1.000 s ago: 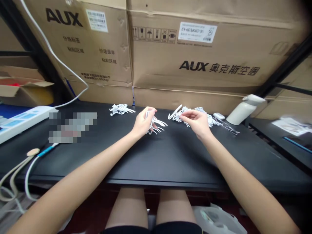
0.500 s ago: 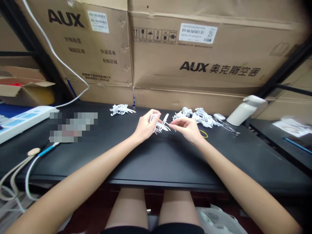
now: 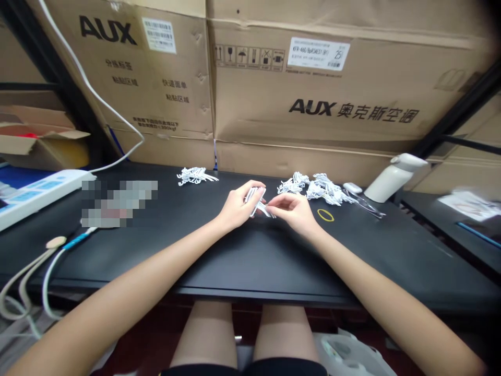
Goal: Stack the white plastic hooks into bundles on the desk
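Note:
My left hand (image 3: 237, 208) is closed round a small bunch of thin white plastic hooks (image 3: 256, 201) held just above the black table (image 3: 235, 261). My right hand (image 3: 293, 210) pinches the same bunch from the right, fingertips meeting those of the left hand. A loose pile of the same white hooks (image 3: 317, 188) lies just beyond my right hand. Another tied bunch of hooks (image 3: 193, 175) rests farther back on the left. A yellow rubber band (image 3: 325, 214) lies flat on the table to the right of my right hand.
Large cardboard boxes (image 3: 313, 94) stand along the table's back edge. A white dispenser-like device (image 3: 391, 175) and a small white piece (image 3: 352, 187) sit at the right. A white power strip (image 3: 35, 193) and cables (image 3: 35, 271) lie on the left.
My right hand left the loose pile with one hook, moved left and joined it to the bunch in my left hand. The yellow rubber band came into view where the hand had been.

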Action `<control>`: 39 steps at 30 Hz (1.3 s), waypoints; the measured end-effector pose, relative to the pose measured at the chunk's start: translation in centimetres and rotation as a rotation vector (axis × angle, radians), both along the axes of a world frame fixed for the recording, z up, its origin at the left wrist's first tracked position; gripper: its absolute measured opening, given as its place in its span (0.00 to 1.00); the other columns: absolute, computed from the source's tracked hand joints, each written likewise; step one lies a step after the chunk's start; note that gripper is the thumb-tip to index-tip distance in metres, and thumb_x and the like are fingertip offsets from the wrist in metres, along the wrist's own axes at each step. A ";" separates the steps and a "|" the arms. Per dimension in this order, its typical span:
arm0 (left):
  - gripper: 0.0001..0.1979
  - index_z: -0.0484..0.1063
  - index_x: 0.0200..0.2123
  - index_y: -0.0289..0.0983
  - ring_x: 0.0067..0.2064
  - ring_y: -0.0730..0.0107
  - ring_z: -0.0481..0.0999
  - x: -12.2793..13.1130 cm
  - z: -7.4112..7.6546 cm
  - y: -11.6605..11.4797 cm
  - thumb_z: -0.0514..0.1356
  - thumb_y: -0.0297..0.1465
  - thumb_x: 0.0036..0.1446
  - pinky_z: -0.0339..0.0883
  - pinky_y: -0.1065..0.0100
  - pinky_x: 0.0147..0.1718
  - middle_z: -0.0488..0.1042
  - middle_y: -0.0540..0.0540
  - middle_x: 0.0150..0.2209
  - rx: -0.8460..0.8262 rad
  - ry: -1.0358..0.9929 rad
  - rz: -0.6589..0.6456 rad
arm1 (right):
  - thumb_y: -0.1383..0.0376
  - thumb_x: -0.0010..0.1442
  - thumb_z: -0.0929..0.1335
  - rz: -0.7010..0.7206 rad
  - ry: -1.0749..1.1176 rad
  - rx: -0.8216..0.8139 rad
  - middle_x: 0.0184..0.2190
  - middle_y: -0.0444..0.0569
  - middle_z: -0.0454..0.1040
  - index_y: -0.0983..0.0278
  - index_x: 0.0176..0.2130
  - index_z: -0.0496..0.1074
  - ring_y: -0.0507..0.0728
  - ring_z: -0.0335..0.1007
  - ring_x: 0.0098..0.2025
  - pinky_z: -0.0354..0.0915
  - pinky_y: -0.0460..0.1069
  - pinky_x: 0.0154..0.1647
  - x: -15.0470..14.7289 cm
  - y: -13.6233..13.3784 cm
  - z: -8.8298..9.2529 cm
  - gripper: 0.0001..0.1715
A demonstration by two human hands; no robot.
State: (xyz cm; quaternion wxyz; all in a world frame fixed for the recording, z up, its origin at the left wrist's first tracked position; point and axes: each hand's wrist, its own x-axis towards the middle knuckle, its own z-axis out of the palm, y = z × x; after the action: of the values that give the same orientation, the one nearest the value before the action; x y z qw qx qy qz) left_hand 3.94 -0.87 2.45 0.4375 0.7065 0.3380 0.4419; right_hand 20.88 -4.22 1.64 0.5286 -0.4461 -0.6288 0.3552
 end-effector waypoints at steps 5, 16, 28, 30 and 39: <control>0.18 0.71 0.42 0.38 0.21 0.73 0.74 -0.1 0.0 0.1 0.58 0.44 0.55 0.65 0.76 0.16 0.76 0.47 0.28 -0.024 -0.010 -0.045 | 0.58 0.43 0.76 0.005 -0.008 -0.006 0.23 0.46 0.76 0.64 0.26 0.74 0.55 0.73 0.27 0.71 0.51 0.33 -0.2 -0.2 0.1 0.14; 0.12 0.66 0.38 0.37 0.16 0.77 0.68 -0.8 1.6 2.3 0.58 0.39 0.56 0.63 0.74 0.12 0.70 0.51 0.26 -0.151 -0.356 0.146 | 0.51 0.56 0.67 -0.122 -0.041 0.009 0.32 0.52 0.78 0.64 0.35 0.72 0.55 0.73 0.32 0.70 0.49 0.30 0.2 0.8 -1.0 0.19; 0.10 0.66 0.38 0.38 0.16 0.77 0.69 -0.7 1.2 2.4 0.58 0.37 0.56 0.67 0.72 0.13 0.71 0.51 0.29 -0.223 -0.421 0.245 | 0.50 0.65 0.58 0.180 -1.069 0.167 0.65 0.58 0.53 0.66 0.65 0.50 0.67 0.42 0.68 0.39 0.68 0.65 -0.1 0.0 -1.6 0.37; 0.10 0.66 0.38 0.37 0.16 0.77 0.69 -0.6 1.2 2.3 0.58 0.37 0.56 0.67 0.72 0.13 0.71 0.51 0.29 -0.225 -0.423 0.249 | 0.50 0.65 0.58 0.178 -1.094 0.176 0.64 0.58 0.55 0.65 0.65 0.52 0.67 0.43 0.68 0.38 0.68 0.65 0.2 0.1 -1.4 0.36; 0.13 0.67 0.39 0.36 0.17 0.78 0.70 -0.6 1.2 2.2 0.59 0.38 0.56 0.67 0.74 0.14 0.71 0.50 0.28 -0.226 -0.397 0.254 | 0.58 0.65 0.60 0.045 -1.171 0.203 0.51 0.59 0.73 0.66 0.52 0.70 0.67 0.64 0.58 0.52 0.64 0.61 3.4 1.0 -0.2 0.23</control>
State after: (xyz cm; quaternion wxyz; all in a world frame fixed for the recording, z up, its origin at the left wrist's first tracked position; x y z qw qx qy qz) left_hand 3.34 1.33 3.65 0.5124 0.5043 0.3786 0.5828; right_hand 24.23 -3.21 1.44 0.1260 -0.5014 -0.8560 -0.0009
